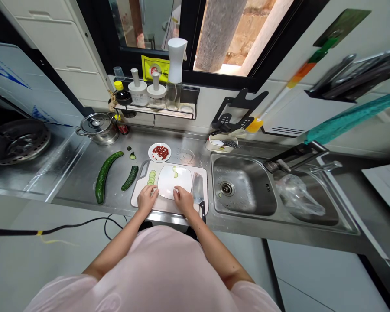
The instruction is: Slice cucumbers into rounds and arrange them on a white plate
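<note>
A white square plate point(169, 186) rests on the cutting board point(137, 196), with a few cucumber slices point(175, 172) near its far edge. My left hand point(147, 199) is at the plate's left side, fingers curled by a row of cucumber slices point(152, 177); what it pinches, if anything, is too small to tell. At the plate's right side is my right hand point(183, 200), its fingers curled in and their tips partly hidden. A cleaver point(198, 187) lies on the board's right part. Left of the board are a cut cucumber point(130, 178) and a long whole cucumber point(105, 177).
A small plate of chopped red pieces point(150, 152) sits behind the board, cucumber scraps point(132, 156) beside it. A lidded pot point(101, 130) stands at back left. The sink point(247, 186) is on the right, a condiment shelf point(169, 112) above the counter.
</note>
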`<state>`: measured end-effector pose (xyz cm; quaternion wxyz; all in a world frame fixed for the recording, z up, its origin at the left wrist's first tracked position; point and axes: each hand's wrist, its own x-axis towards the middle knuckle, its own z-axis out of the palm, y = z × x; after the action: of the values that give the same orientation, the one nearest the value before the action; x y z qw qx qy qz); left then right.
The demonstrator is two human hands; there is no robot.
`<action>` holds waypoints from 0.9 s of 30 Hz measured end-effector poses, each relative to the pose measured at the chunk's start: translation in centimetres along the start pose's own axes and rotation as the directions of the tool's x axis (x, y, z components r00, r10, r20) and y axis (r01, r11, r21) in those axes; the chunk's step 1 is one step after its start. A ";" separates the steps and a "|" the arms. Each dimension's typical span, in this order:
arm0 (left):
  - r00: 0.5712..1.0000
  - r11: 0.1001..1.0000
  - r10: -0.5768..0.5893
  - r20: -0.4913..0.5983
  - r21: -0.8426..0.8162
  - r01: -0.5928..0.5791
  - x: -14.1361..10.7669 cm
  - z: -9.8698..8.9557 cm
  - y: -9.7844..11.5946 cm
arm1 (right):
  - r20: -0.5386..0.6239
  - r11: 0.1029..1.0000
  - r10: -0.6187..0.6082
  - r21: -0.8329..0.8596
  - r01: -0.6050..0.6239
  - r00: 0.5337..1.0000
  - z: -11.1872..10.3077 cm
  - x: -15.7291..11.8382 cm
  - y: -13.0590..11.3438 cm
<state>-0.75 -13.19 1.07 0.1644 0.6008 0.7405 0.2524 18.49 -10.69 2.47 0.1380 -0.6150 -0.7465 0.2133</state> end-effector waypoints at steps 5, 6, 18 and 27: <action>0.998 0.992 -0.053 -0.028 0.117 0.056 -0.4 -0.3 -1.1 | -0.032 1.000 0.012 0.021 -0.012 0.999 0.1 -0.7 0.7; 0.998 0.989 -0.058 -0.035 0.135 0.062 -0.5 -0.3 -1.2 | -0.039 1.000 0.013 0.020 -0.012 0.999 0.2 -0.8 0.8; 0.968 0.943 -0.240 -0.080 0.217 0.252 -0.3 -1.3 -1.3 | -0.056 0.999 -0.004 0.044 0.007 0.998 -0.2 -0.9 0.7; 0.958 0.932 -0.275 -0.085 0.220 0.288 -0.3 -0.7 -1.2 | -0.041 0.996 0.021 0.085 -0.017 0.999 -0.7 -1.3 1.1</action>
<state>-2.06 -13.81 0.95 0.1088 0.4966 0.8471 0.1547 19.98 -11.66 2.64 0.1778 -0.6199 -0.7279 0.2331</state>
